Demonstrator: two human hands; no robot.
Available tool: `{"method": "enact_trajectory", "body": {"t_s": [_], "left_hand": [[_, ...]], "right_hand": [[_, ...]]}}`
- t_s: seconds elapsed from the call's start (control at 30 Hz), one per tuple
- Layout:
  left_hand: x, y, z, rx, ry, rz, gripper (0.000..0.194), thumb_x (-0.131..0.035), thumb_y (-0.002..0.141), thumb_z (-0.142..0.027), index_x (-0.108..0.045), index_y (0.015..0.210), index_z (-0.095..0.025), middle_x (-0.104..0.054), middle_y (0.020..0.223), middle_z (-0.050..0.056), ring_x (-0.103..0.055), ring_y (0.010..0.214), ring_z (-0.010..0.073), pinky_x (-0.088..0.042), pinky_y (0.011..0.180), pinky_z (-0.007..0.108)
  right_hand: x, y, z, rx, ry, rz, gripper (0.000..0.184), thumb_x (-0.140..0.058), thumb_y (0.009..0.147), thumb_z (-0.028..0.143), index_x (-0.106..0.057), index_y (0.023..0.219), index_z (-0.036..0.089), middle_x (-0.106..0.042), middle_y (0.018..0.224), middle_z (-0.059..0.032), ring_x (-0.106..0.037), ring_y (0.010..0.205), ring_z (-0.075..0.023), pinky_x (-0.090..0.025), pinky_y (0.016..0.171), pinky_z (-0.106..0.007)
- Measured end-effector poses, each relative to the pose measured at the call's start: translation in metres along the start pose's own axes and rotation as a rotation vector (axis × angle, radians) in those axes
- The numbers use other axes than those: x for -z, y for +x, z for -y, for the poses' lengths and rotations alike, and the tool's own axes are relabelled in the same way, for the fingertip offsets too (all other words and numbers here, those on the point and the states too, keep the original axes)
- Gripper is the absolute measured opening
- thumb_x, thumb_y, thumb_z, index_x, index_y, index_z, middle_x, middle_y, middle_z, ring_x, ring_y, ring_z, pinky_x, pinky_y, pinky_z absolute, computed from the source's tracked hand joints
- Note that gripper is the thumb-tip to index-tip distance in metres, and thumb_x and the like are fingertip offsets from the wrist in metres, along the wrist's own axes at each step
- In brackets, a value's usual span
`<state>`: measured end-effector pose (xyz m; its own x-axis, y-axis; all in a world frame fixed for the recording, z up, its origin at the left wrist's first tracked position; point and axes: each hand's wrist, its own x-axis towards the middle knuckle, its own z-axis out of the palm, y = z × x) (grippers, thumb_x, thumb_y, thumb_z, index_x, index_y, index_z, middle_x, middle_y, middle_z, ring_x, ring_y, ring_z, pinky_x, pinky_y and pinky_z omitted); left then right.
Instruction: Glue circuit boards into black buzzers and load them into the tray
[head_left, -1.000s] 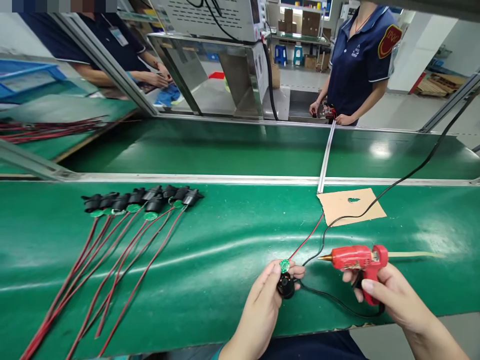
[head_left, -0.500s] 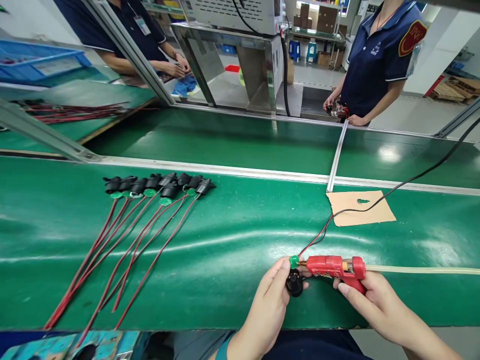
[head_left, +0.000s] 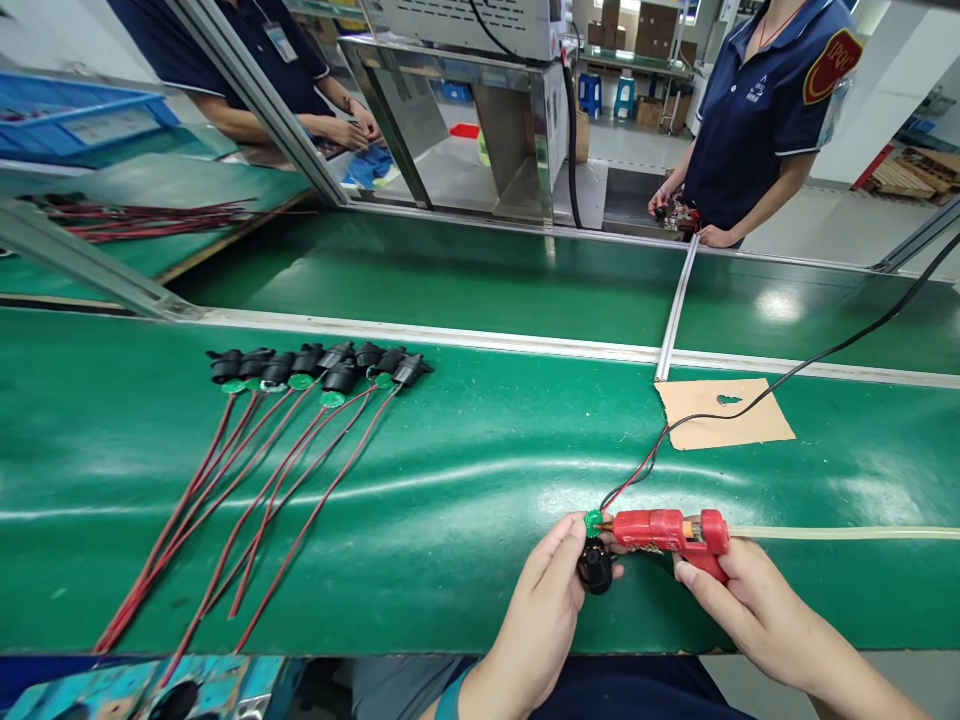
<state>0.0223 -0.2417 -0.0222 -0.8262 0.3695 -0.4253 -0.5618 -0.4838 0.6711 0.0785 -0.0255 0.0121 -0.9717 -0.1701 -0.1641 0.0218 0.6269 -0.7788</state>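
My left hand pinches a black socket with a small green circuit board on its top side. Red and black wires run up from that board. In my right hand is a red glue gun, held by its handle, its nozzle at the board. A long pale glue stick sticks out of the gun's back toward the right. Further left on the green bench lies a row of similar black sockets with green boards, their red wires trailing toward the front edge.
A piece of tan cardboard lies behind my hands, with a black cable crossing it. A metal rail borders the bench. Two people in navy shirts are beyond the frame. A blue-green crate stands at front left.
Hardly anything differs. The socket and my left hand have shifted slightly right in view; the glue gun's nozzle stays at the green board.
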Motion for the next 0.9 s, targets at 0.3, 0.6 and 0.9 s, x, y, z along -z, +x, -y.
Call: {"method": "enact_trajectory", "body": {"t_s": [0.3, 0.6, 0.9], "left_hand": [[-0.0036, 0.0000, -0.0042, 0.023, -0.001, -0.015, 0.042, -0.074, 0.084, -0.055, -0.074, 0.102, -0.017, -0.073, 0.107, 0.011, -0.063, 0.101, 0.0254, -0.055, 0.078, 0.034], [0.0004, -0.0004, 0.0009, 0.045, 0.028, -0.011, 0.044, -0.071, 0.085, -0.056, -0.073, 0.104, -0.016, -0.073, 0.107, 0.012, -0.064, 0.099, 0.0254, -0.055, 0.081, 0.036], [0.0002, -0.0010, 0.0003, 0.039, 0.039, -0.015, 0.046, -0.070, 0.086, -0.057, -0.071, 0.105, -0.016, -0.074, 0.108, 0.013, -0.065, 0.105, 0.0277, -0.055, 0.084, 0.038]], "right_hand": [[0.0012, 0.0026, 0.0047, -0.018, -0.019, 0.014, 0.038, -0.043, 0.105, 0.043, -0.059, 0.134, 0.025, -0.068, 0.118, -0.0084, -0.065, 0.107, -0.0223, -0.054, 0.094, -0.034], [0.0020, 0.0015, 0.0014, -0.009, -0.007, 0.001, 0.036, -0.045, 0.105, 0.041, -0.059, 0.134, 0.025, -0.067, 0.122, -0.0091, -0.065, 0.105, -0.0224, -0.054, 0.094, -0.033], [0.0043, 0.0025, 0.0062, 0.021, 0.025, 0.012, 0.033, -0.045, 0.105, 0.038, -0.065, 0.128, 0.024, -0.072, 0.105, -0.0063, -0.067, 0.090, -0.0204, -0.057, 0.085, -0.030]]}}
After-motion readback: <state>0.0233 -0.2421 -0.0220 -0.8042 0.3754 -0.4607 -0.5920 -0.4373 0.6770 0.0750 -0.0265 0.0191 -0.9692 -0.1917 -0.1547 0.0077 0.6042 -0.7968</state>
